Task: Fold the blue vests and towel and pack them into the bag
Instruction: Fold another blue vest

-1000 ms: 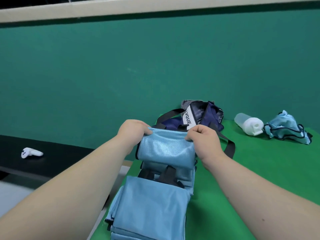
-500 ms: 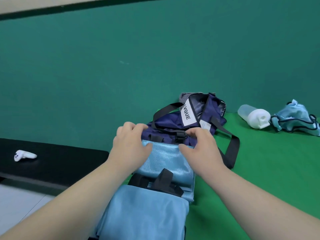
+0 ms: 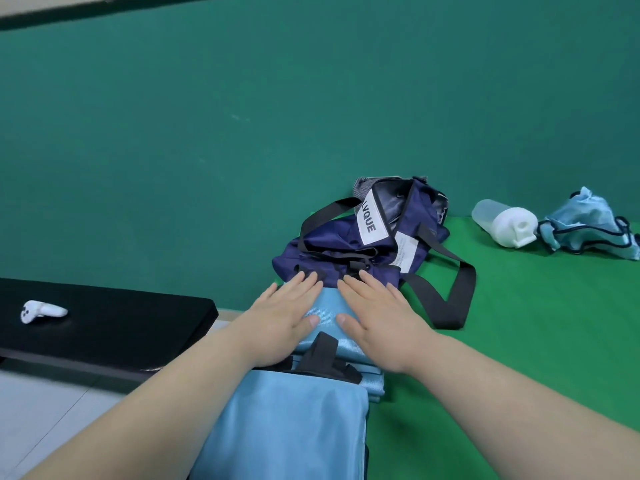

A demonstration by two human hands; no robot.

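Observation:
A folded light-blue vest [image 3: 325,308] with black trim lies on the green table just in front of the navy bag [image 3: 349,251]. My left hand [image 3: 282,320] and my right hand [image 3: 377,317] press flat on it side by side, fingers straight and pointing toward the bag. Nearer to me lies a stack of folded light-blue cloth [image 3: 294,420]. Another blue vest [image 3: 588,223] sits crumpled at the far right. The bag's black strap [image 3: 457,292] loops out to the right.
A white shaker bottle [image 3: 504,226] lies on its side between the bag and the crumpled vest. A black bench [image 3: 104,327] with a white controller [image 3: 41,310] stands to the left, below table level. A green wall rises behind.
Both hands held the vest's folded edge raised in a pinch; they lowered it and now lie flat on it with fingers straight.

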